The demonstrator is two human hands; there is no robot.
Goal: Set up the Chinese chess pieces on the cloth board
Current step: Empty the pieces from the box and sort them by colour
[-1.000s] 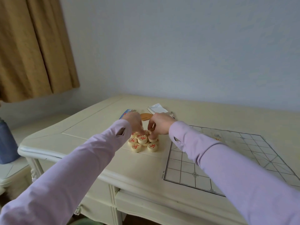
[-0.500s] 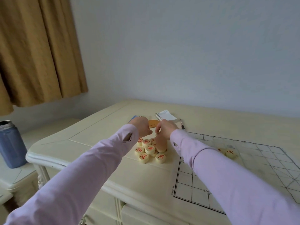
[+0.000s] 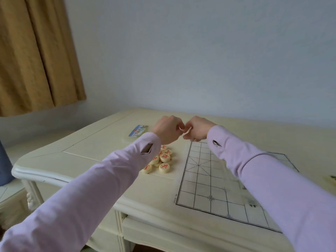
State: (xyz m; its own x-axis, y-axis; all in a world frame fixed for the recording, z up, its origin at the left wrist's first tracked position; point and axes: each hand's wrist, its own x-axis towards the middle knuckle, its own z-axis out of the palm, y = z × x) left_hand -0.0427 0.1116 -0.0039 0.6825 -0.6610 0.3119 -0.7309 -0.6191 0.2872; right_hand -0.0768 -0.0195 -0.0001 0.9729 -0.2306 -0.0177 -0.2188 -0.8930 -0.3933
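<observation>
left hand (image 3: 169, 130) and right hand (image 3: 197, 129) are hovering close together above the tabletop (image 3: 101, 148), fingers curling; whether either grip is clamping a piece cannot be told; red-marked chess pieces (image 3: 165, 158) are lying heaped just left of the cloth board (image 3: 205, 179)

Round cream pieces (image 3: 165, 158) (red characters facing up) lie heaped just left of the flat, black-gridded cloth board (image 3: 203, 180).
</observation>
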